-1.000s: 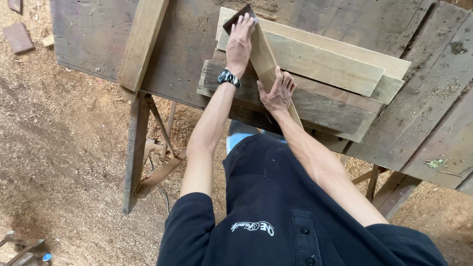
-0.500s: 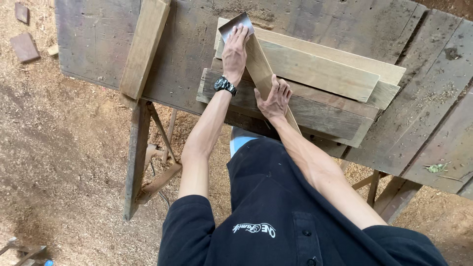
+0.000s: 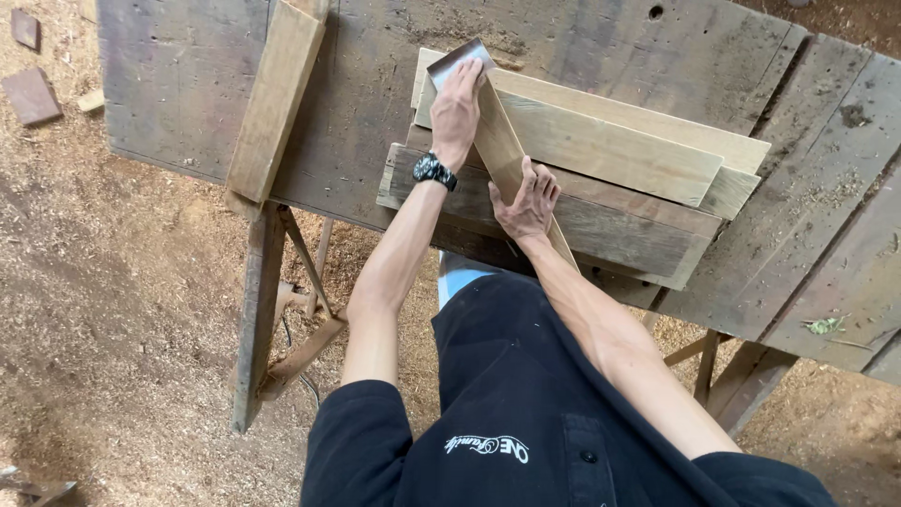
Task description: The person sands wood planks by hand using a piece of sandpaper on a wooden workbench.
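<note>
A narrow plank (image 3: pixel 502 150) stood on edge across a stack of boards (image 3: pixel 601 178) that lay on the weathered tabletop (image 3: pixel 375 84), and everything else sat in relation to that stack. The plank's long axis ran at a slant over the stack, from its far end near the stack's far left corner back toward the person's body at the near edge of the tabletop. The left hand (image 3: pixel 457 113) was at the far end, its fingers (image 3: pixel 466 80) curled down over the top edge and gripping the plank just short of its pale cut end. The right hand (image 3: pixel 527 199) rested lower along the same plank, about midway over the stack, with its fingers (image 3: pixel 544 180) spread and pressed flat against the plank's side rather than closed around it. So both hands touched the plank, the left farther out and the right nearer the body. A black wristwatch (image 3: pixel 434 171) was on the left wrist. To the left of the stack, another loose board (image 3: pixel 277 99) lay on the tabletop and overhung its near edge. Below, the ground (image 3: pixel 122 310) was covered with sawdust, and two small wood blocks (image 3: pixel 30 94) lay well to the left of the stack.
</note>
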